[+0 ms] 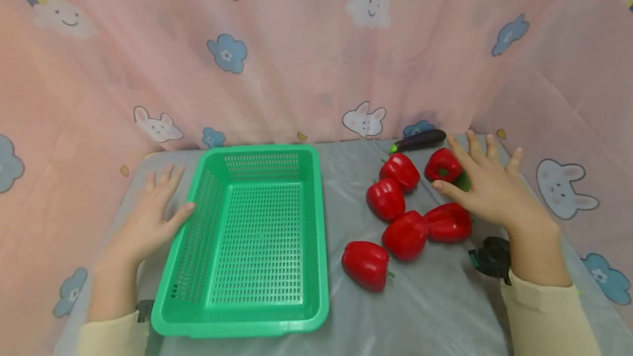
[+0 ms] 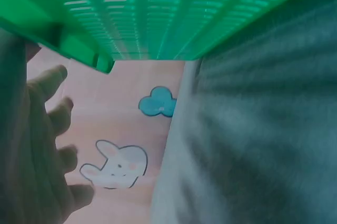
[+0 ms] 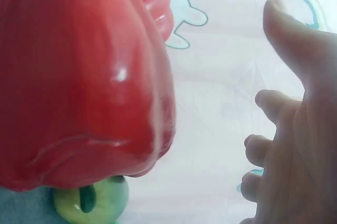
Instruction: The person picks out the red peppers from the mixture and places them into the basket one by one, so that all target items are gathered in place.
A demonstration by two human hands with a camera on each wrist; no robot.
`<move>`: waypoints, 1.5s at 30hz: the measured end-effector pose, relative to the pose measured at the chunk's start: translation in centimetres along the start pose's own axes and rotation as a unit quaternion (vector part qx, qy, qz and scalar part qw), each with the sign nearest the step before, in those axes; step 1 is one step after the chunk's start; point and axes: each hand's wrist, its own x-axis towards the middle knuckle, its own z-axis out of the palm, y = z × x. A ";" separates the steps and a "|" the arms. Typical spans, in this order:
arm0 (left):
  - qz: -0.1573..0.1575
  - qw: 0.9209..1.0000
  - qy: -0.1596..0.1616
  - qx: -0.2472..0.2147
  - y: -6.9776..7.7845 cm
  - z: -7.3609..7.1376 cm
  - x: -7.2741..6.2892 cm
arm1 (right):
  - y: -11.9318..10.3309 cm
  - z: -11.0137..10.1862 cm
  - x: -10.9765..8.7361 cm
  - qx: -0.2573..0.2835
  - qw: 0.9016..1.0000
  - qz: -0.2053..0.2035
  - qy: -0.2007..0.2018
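A green plastic basket [image 1: 264, 235] with slotted walls rests on the grey-covered table. Beside its left rim is my left hand [image 1: 150, 221], fingers spread; its thumb overlaps the rim in the head view, and I cannot tell whether they touch. My right hand [image 1: 494, 188] hovers with straight, spread fingers over the right side, holding nothing. Nearest to it are a red bell pepper [image 1: 443, 166] and a partly hidden green thing [image 1: 463, 182]. Another bell pepper [image 3: 89, 76] looms large in the right wrist view, with a yellow-green round thing [image 3: 108, 200] below it.
Several more red bell peppers, such as one near the front [image 1: 367, 265], lie right of the basket. A dark eggplant [image 1: 420, 140] lies at the back by the pink printed curtain [image 1: 296, 87]. Each wrist wears a black device [image 1: 492, 257].
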 end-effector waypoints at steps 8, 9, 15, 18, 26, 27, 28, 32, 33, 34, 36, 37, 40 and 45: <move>0.037 0.993 0.005 -0.111 0.1 1.3 0.4 | 1.0 0.4 0.9 0.090 0.995 0.011 -0.048; 0.049 0.990 0.011 -0.135 0.0 1.5 0.4 | 1.2 0.5 1.1 0.098 0.994 0.015 -0.051; 0.101 0.963 0.056 -0.244 -0.1 3.0 0.7 | 2.4 1.3 1.7 0.119 0.992 0.013 -0.047; 0.105 0.954 0.083 -0.268 -0.2 3.3 0.7 | 2.7 1.9 2.1 0.128 0.991 0.003 -0.038; 0.093 0.945 0.125 -0.286 -0.2 3.6 0.5 | 3.4 3.4 2.9 0.138 0.990 -0.015 -0.002; 0.092 0.945 0.128 -0.288 -0.2 3.7 0.4 | 3.5 3.5 2.9 0.141 0.990 -0.010 -0.001; 0.091 0.944 0.130 -0.289 -0.2 3.7 0.4 | 3.6 3.7 2.9 0.144 0.990 -0.003 0.001; 0.094 0.944 0.142 -0.284 -0.1 3.8 0.4 | 3.8 4.0 3.1 0.151 0.988 0.033 0.006; 0.094 0.944 0.145 -0.280 0.0 3.8 0.4 | 3.8 4.1 3.1 0.150 0.988 0.035 0.010; 0.095 0.945 0.150 -0.275 0.0 3.8 0.3 | 3.8 4.2 3.2 0.149 0.988 0.035 0.016; 0.098 0.946 0.156 -0.267 0.0 3.8 0.2 | 3.8 4.4 3.2 0.146 0.988 0.031 0.027; 0.099 0.947 0.159 -0.263 0.0 3.8 0.2 | 3.8 4.5 3.2 0.144 0.989 0.028 0.033; 0.103 0.946 0.164 -0.260 -0.1 3.9 0.2 | 3.9 4.8 3.1 0.148 0.988 0.026 0.045; 0.113 0.943 0.171 -0.264 -0.5 4.0 0.1 | 4.1 5.1 3.1 0.170 0.984 0.025 0.036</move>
